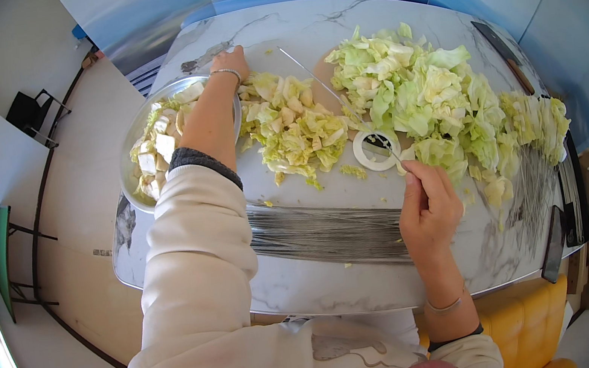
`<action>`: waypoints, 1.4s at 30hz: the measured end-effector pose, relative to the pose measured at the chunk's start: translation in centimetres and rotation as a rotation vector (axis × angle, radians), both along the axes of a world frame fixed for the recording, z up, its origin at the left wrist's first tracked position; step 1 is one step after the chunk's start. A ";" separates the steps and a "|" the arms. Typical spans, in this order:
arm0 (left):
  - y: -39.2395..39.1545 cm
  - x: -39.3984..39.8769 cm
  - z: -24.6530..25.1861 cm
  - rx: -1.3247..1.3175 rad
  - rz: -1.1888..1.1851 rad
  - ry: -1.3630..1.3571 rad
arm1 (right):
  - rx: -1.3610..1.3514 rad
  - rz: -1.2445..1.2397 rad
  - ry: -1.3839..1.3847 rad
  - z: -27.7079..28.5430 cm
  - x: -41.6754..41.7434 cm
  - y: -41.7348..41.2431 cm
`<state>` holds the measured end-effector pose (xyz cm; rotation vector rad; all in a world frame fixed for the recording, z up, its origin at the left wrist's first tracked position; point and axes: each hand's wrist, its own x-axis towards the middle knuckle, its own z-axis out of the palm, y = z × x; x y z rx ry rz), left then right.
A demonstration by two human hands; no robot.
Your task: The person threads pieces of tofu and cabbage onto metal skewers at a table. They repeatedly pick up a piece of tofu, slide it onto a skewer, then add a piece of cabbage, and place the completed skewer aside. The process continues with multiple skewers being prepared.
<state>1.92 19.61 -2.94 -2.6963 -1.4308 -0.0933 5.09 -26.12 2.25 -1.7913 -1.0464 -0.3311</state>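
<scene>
My right hand (430,206) pinches one end of a thin metal skewer (315,77), which slants up and away over a white ring-shaped object (360,158). No food shows on its shaft. My left hand (229,61) is at the far right rim of a metal bowl (128,177); its fingers are mostly hidden. White chunks (165,145) and yellow-green leaf pieces fill the bowl. Right of it lies a heap of torn cabbage leaves (301,131). Beneath my hands stretches a bundle of metal skewers (324,231).
A larger pile of pale green leaves (429,89) covers the table's right half, partly over a brownish board (324,85). Skewered leaves (537,125) lie farther right. A cleaver (504,55) rests near the far right edge, a phone (554,245) near the front right, beside a yellow chair (526,320).
</scene>
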 end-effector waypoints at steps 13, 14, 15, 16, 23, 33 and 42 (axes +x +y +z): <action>-9.1 -2.9 7.3 -0.177 -0.388 -0.426 | 0.068 0.019 0.006 -0.7 0.4 0.5; -10.1 -3.3 7.9 -0.151 -0.330 -0.515 | 0.085 0.026 0.009 -0.9 0.5 0.5; -10.9 -3.7 8.0 -0.316 -0.312 -0.725 | 0.079 0.022 0.003 -1.0 0.5 0.5; -11.9 -4.2 7.9 -0.483 -0.292 -0.934 | 0.073 0.020 -0.004 -1.0 0.5 0.5; -20.9 -8.5 5.0 -1.152 -0.130 -1.741 | 0.089 0.068 -0.014 -1.8 0.3 0.9; -24.0 -10.8 2.2 -1.229 -0.185 -2.018 | -0.099 0.247 0.117 -1.2 0.9 -1.3; -23.9 -10.9 2.5 -1.227 -0.281 -2.081 | -0.055 0.282 0.048 -2.6 0.7 -1.5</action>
